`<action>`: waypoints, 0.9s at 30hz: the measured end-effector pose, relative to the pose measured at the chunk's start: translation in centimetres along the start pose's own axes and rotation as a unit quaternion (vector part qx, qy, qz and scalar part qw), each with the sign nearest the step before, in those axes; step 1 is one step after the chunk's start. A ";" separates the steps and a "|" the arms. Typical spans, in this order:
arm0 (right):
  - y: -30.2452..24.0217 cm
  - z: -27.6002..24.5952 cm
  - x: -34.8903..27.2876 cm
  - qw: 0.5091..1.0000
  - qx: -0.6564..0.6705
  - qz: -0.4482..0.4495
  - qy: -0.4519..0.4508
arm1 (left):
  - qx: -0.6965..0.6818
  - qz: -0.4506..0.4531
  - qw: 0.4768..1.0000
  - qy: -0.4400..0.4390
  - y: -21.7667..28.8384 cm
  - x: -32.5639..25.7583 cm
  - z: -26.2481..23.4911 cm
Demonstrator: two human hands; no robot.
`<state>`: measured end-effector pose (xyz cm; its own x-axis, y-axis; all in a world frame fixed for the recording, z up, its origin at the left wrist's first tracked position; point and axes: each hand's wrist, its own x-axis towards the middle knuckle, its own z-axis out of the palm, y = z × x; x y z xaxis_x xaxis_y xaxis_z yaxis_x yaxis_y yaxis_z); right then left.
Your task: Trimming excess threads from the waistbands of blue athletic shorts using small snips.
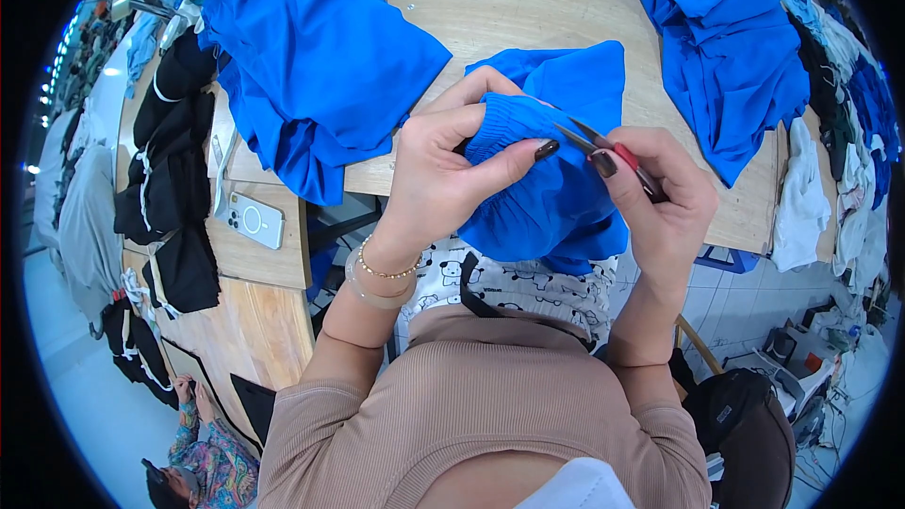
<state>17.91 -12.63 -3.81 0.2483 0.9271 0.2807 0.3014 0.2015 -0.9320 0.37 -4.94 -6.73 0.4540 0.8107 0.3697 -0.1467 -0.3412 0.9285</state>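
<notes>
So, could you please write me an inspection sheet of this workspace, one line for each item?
Surface: wooden table, bare in the middle.
Job's things: blue garment with gathered elastic band, held up over the table edge; small red-handled thread snips, blades at the band.
Clutter: blue garment piles at left and right; black garments on a side table; white phone; pale garments at far right.
Hands: left hand pinches the band; right hand holds the snips.
Cables: nothing seen.
Surroundings: another person low at left; tiled floor; dark bag.
</notes>
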 end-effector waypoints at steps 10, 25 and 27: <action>0.2 -0.1 -0.1 0.999 0.006 -0.024 -0.035 | -0.102 -0.043 0.994 -0.014 0.3 0.0 0.0; -0.2 -0.6 0.0 0.999 -0.029 -0.012 -0.007 | -0.041 -0.053 0.998 0.016 0.5 0.4 0.6; -0.1 -0.5 0.0 0.999 -0.032 -0.014 -0.004 | -0.033 -0.053 0.998 0.013 0.5 0.4 0.6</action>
<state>18.34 -12.84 -3.58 0.2316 0.9237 0.3052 0.3669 0.2077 -0.9068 1.00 -5.11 -6.16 0.4465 0.8535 0.2687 -0.1565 -0.2212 0.9626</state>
